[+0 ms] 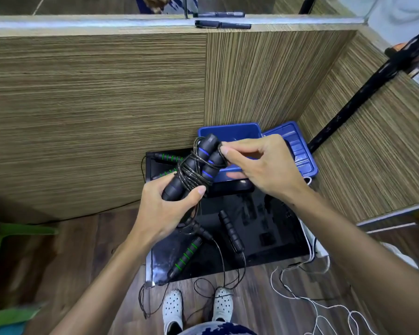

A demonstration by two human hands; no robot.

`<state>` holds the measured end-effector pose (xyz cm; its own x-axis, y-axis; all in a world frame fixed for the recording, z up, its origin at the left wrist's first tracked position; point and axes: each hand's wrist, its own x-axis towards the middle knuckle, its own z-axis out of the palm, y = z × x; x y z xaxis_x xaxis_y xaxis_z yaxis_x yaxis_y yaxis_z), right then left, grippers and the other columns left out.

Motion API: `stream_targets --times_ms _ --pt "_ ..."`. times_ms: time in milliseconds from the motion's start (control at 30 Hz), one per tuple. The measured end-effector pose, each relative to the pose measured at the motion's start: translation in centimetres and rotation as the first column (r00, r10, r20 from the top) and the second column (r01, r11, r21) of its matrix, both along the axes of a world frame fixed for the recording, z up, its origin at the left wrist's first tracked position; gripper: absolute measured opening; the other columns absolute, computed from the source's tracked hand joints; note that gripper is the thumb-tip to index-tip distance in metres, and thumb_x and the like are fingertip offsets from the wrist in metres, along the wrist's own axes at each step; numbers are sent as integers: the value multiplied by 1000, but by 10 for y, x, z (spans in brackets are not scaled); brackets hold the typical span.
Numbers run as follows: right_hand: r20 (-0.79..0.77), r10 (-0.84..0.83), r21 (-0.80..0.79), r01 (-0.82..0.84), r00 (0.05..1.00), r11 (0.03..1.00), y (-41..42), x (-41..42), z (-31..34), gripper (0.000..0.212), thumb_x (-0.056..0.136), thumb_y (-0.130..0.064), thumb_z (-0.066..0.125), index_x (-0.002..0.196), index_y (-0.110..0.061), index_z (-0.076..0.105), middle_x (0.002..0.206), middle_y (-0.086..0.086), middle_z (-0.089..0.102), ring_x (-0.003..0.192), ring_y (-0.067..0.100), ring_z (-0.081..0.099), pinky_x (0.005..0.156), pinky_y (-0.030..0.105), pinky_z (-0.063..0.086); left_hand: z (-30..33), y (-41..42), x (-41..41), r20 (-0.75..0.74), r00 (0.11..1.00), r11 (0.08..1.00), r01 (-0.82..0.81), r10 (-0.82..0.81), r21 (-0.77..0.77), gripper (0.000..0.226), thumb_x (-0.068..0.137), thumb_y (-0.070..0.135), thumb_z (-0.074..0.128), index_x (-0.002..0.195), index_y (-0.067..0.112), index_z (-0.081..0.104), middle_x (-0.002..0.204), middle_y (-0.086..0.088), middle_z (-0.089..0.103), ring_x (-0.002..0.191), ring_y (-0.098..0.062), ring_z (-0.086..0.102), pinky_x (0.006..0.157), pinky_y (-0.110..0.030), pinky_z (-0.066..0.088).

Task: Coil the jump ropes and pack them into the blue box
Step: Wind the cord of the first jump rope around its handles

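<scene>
The left hand (166,204) gripped the lower ends of the two blue-ringed jump rope handles (198,163), held side by side and tilted up toward the blue box (230,131). Its thumb pressed the black cord (191,176) against the handles where several turns were wound around their middle. The right hand (259,165) pinched the cord at the upper end of the handles, fingertips (225,151) curled in on what looked like the last loop. A tail of cord hung below the left hand, so the winding seemed nearly but not quite finished.

The blue box sat open at the far edge of the black tabletop (264,228), against the wooden partition, with its blue lid (295,146) lying just beside it on the right. Whether anything lay in the box could not be told, as the hands covered most of it.

To finish well, the left thumb should probably keep pinning the wound turns while the right hand draws the remaining cord snug and tucks the end under a turn; slack would likely let the coil spring open in the box.

Other ropes waited uncoiled: a green-ringed handle (185,256) and a plain black handle (231,232) lay on the tabletop near the person, their cords trailing to the floor, and two more green-ringed handles (168,157) lay behind the bundle.
</scene>
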<state>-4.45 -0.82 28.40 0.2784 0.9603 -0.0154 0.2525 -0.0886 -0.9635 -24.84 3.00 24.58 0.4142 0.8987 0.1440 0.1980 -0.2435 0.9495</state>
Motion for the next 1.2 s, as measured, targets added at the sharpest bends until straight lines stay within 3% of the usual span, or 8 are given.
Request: stream_targets --times_ms 133,367,667,800,967,1067,1133,1200 --pt "-109 -93 66 101 990 993 5 -3 -10 22 92 -14 73 113 -6 76 101 8 78 97 19 75 73 37 64 -2 0 4 33 999 999 -34 34 -23 51 84 7 78 51 33 50 48 16 43 47 2 36 49 -10 28" --pt "246 -34 237 -26 969 971 10 4 -19 10 94 -12 68 92 -7 76 92 3 74 90 17 68 92 39 53 -5 0 5 47 999 996 -17 22 -91 46 86 9 77 53 34 57 50 16 43 50 2 36 50 -12 29" --pt "283 140 113 -178 949 978 3 18 -15 13 94 -10 67 87 -6 77 87 -1 74 82 9 65 83 18 45 -12 -11 7 54 998 986 -9 18 -164 43 86 5 76 55 25 54 49 17 48 48 3 39 50 -10 32" --pt "288 173 69 -200 942 977 1 23 -12 14 94 -10 66 85 -4 76 86 6 74 81 19 67 82 33 53 -17 -17 9 49 999 983 14 -5 -181 35 87 6 76 61 23 58 50 15 50 48 2 40 50 -12 34" --pt "65 81 -6 -81 995 997 -3 19 -14 15 87 -7 65 77 2 71 75 21 64 72 15 54 84 48 58 -21 -17 13 36 997 983 71 -66 -168 19 86 11 77 73 13 64 59 13 55 55 -1 46 55 -15 40" --pt "-99 13 -44 -18 995 999 -7 17 -14 16 86 1 62 73 8 67 67 7 56 67 10 52 68 25 57 -23 -12 12 8 995 986 98 -97 -132 11 85 16 80 83 14 69 68 10 64 63 -3 54 62 -18 46" --pt "-36 11 -63 -13 999 998 -8 18 -14 18 84 0 62 67 3 65 63 3 53 63 9 48 66 19 48 -25 -11 14 -23 995 989 97 -100 -113 11 84 18 81 86 16 71 72 8 67 64 -4 57 64 -19 48" --pt "113 6 -49 -1 994 999 -5 20 -17 17 82 -9 65 65 -4 67 65 11 57 63 15 47 66 27 44 -27 -16 18 0 997 988 77 -77 -138 12 85 16 79 85 10 69 69 4 64 61 -5 53 60 -19 46"
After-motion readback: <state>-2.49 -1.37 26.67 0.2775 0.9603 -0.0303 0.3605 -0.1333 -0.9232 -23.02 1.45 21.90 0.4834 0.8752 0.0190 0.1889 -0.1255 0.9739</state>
